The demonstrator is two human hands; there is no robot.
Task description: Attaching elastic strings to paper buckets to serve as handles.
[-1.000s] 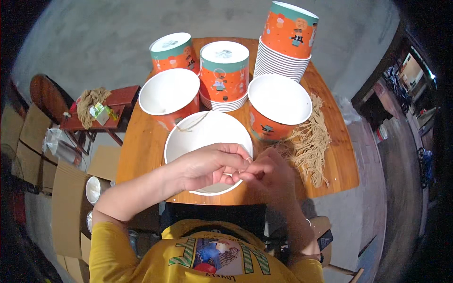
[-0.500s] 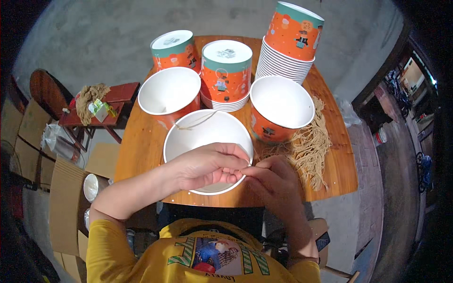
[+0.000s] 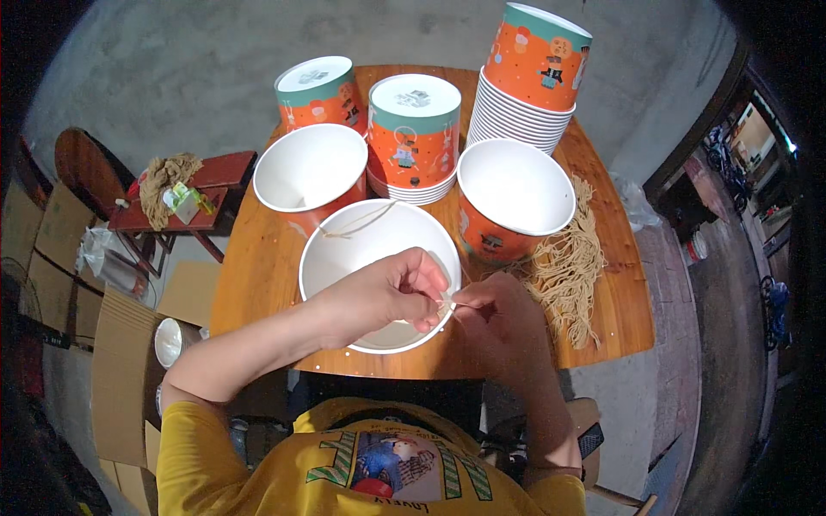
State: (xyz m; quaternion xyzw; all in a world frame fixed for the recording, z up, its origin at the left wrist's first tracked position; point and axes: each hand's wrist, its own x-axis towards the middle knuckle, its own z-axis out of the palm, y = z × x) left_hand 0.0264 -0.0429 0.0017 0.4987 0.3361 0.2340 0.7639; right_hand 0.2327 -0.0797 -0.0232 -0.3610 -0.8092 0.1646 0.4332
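Over the right rim of the nearest white-lined paper bucket [image 3: 344, 258], my two hands meet at a thin tan string [image 3: 446, 303]. My left hand [image 3: 391, 292] pinches it between thumb and fingertips. Close beside it, my right hand [image 3: 499, 314] is closed on the same string, its lower fingers in shadow. Another piece of string [image 3: 357, 225] is strung across the far inside of that bucket, fixed near its rim. To the right of my right hand lies a bundle of tan strings [image 3: 568, 275].
Two more upright paper buckets stand behind, one left [image 3: 311, 168] and one right [image 3: 516, 185]. Farther back are upside-down orange and green buckets [image 3: 413, 129] and a tall stack [image 3: 520, 112] on the wooden table [image 3: 249, 284]. A red bench [image 3: 206, 176] stands left.
My left fingers have lifted and spread a little around the string, and my right hand has shifted slightly away. The buckets stay in place.
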